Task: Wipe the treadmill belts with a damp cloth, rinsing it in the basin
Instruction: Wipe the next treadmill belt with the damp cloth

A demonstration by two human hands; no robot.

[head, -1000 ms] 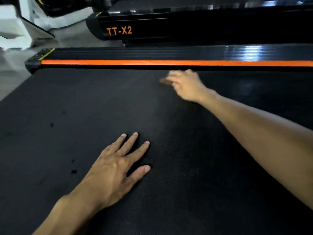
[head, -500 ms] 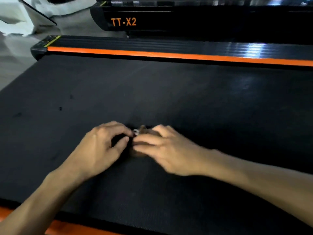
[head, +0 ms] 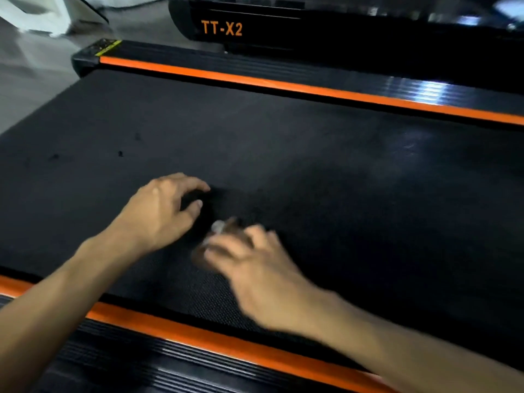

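1. Black textured treadmill belt (head: 312, 171): filled most of the view, its long axis running from the near left to the far right, its left end at the upper left of the frame. A few small dark spots (head: 120, 153) lay on its left part.
2. Orange far side stripe (head: 283, 86): ran along the belt's far edge, backed by a ribbed black side rail (head: 340, 78) with a glare patch toward the right. A black end cap (head: 85, 59) with a yellow-marked label closed the rail's left end.
3. Orange near side stripe (head: 198, 336): ran along the belt's near edge, with a ribbed black rail (head: 113, 364) nearer still, partly crossed by both forearms.
4. Left hand (head: 158, 211): over the belt left of centre, fingers curled downward, forefinger and thumb arched toward each other with a dark gap between; whether they pinched anything could not be told.
5. Right hand (head: 255, 268): just beside the left one, nearer and to its right, blurred by motion, fingers curled round a small brownish item.
6. Small brownish item (head: 224, 226): showed a pale patch at its top, projecting beyond the right hand's fingers toward the left hand; too blurred to identify, and its long axis could not be told.
7. Second treadmill (head: 312, 29): black, lettered "TT-X2" in orange, standing beyond the far rail.
8. Pale floor (head: 34, 80): visible at the upper left, with a white object (head: 37, 15) at the corner.
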